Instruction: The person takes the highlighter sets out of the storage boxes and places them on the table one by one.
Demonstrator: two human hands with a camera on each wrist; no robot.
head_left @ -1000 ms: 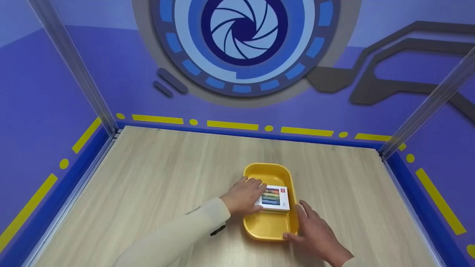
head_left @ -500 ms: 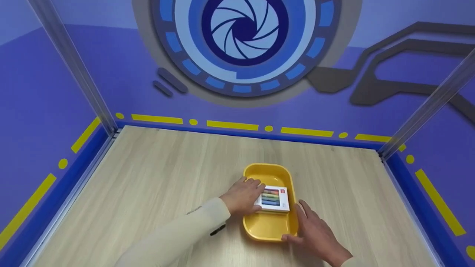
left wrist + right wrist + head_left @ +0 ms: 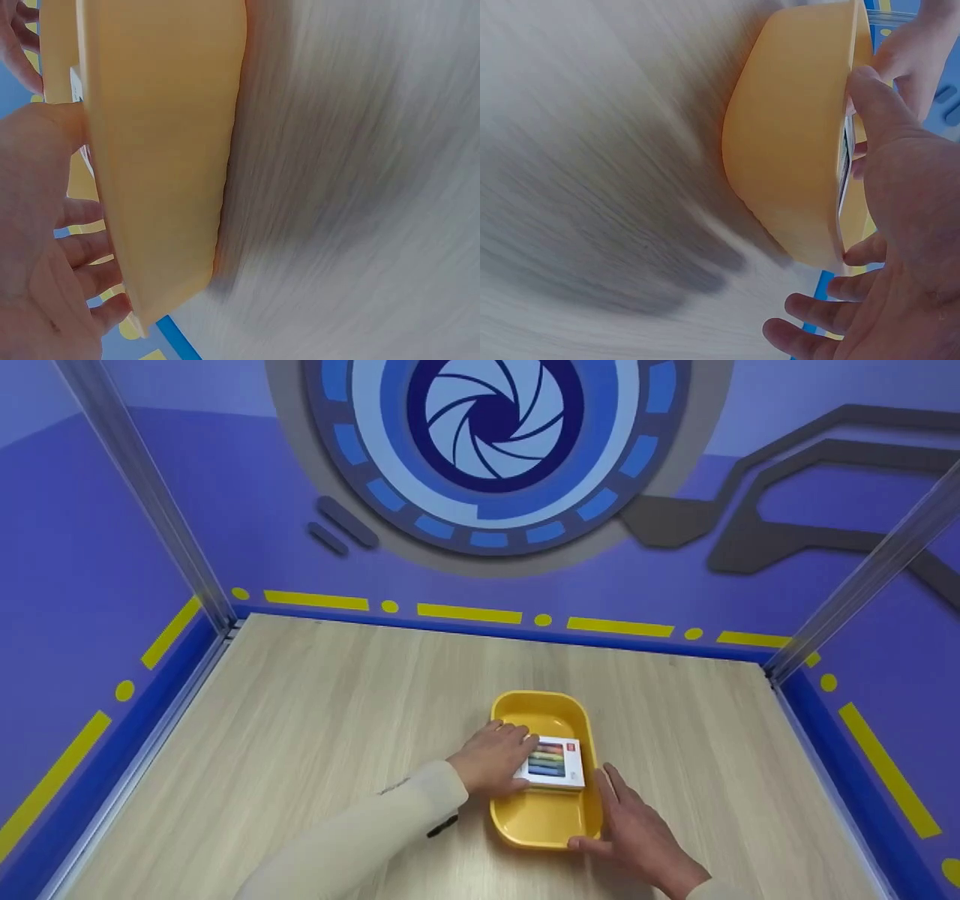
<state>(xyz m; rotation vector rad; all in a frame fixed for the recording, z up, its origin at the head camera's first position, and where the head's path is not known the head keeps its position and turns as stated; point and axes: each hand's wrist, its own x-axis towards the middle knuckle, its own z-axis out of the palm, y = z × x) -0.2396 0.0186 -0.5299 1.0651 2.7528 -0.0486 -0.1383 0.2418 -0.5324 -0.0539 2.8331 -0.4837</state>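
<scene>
The left hand [image 3: 491,759], fingers relaxed, lies across one rim of the tray [image 3: 540,819], hiding an edge of the box [image 3: 556,765]. The right hand [image 3: 637,831], fingers extended, touches the opposite rim. The box sits inside, between both hands. Beyond them, past the table [image 3: 337,697], rises a wall [image 3: 262,510].
</scene>
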